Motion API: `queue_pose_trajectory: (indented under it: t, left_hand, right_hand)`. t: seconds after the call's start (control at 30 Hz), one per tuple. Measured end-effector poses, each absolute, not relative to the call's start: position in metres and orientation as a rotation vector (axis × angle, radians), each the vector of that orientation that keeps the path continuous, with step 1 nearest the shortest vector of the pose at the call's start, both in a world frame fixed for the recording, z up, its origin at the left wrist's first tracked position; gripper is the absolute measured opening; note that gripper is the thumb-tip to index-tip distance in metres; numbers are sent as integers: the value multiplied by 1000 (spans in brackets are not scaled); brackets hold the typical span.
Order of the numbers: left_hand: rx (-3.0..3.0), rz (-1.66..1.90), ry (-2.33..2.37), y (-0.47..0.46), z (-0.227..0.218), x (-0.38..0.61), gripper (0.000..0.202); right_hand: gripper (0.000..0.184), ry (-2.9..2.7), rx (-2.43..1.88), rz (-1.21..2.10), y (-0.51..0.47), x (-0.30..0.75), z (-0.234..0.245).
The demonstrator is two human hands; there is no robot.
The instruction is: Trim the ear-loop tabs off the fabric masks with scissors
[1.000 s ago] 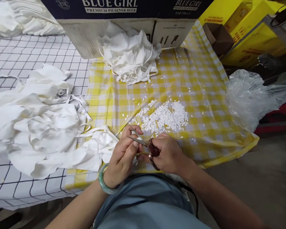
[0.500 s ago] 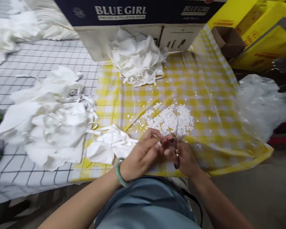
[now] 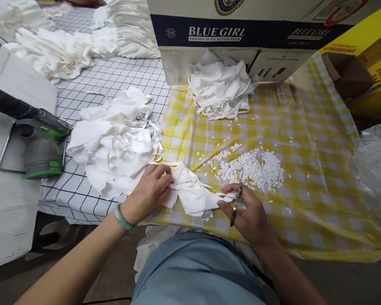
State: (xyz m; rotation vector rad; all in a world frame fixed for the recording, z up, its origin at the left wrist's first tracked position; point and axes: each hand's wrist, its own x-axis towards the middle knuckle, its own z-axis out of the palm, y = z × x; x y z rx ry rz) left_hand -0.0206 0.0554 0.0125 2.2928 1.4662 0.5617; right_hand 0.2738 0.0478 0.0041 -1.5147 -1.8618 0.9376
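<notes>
A white garment with thin straps (image 3: 193,192), bra-like in shape, lies stretched between my hands on the yellow checked cover. My left hand (image 3: 149,190), a green bangle at its wrist, pinches the garment's left side. Small scissors (image 3: 236,203) are gripped in my right hand (image 3: 249,214), blades pointing away from me. The fingertips of that hand also touch the strap ends at the garment's right side. Just beyond lies a scatter of tiny white cut pieces (image 3: 250,167). To the left is a loose heap of similar white garments (image 3: 114,144).
Another white pile (image 3: 220,87) rests against a Blue Girl beer carton (image 3: 241,38). Folded white fabric (image 3: 133,29) is stacked at the back left. A black-and-green tool (image 3: 42,148) stands left, a clear plastic bag (image 3: 376,169) right. The yellow cover (image 3: 320,212) reaches the table's front edge.
My left hand has moved left, away from my right, and now grips the garment's left side. The garment has shifted right towards the scissors. The view has swung left.
</notes>
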Motion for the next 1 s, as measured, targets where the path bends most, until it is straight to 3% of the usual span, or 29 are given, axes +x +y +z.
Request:
queue_pose_trajectory:
  t: [0.17, 0.27, 0.43, 0.63, 0.87, 1.0]
  left_hand:
    - [2045, 453, 1109, 24, 40, -42, 11]
    - [2005, 366, 1224, 32, 45, -43, 12]
    - [2057, 456, 1773, 96, 15, -19, 7]
    - [1985, 493, 1565, 117, 6, -19, 7]
    - [1794, 627, 1490, 114, 3, -17, 8]
    - [1545, 682, 1335, 101, 35, -20, 20]
  right_hand:
    - [30, -1940, -1343, 708, 64, 247, 11]
    - [27, -1945, -1363, 730, 79, 229, 7]
    - [29, -1869, -1419, 966, 96, 199, -4]
    - [34, -1613, -1405, 1400, 100, 188, -7]
    - [40, -1470, -1390, 1581, 107, 179, -14]
    - [38, -1578, -1357, 1315, 105, 171, -15]
